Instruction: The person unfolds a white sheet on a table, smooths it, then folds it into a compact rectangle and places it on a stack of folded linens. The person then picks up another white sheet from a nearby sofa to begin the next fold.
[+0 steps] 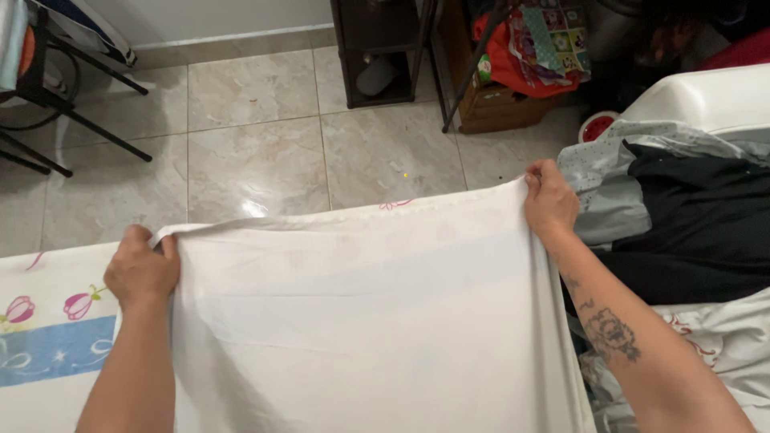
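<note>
A large white cloth (361, 305) is spread flat in front of me, its far edge stretched between my two hands. My left hand (142, 269) grips the cloth's far left corner. My right hand (549, 200) pinches the far right corner, with the tattooed forearm running down to the lower right. Under the cloth lies a white sheet (48, 337) printed with pink flowers and a blue band, showing at the left.
A pile of grey, black and white clothes (682, 216) lies at the right, beside a white tub (706, 96). Beyond is a tiled floor (257, 144), black metal legs (72, 120) at far left, a dark shelf (377, 56) and a box with colourful fabric (529, 56).
</note>
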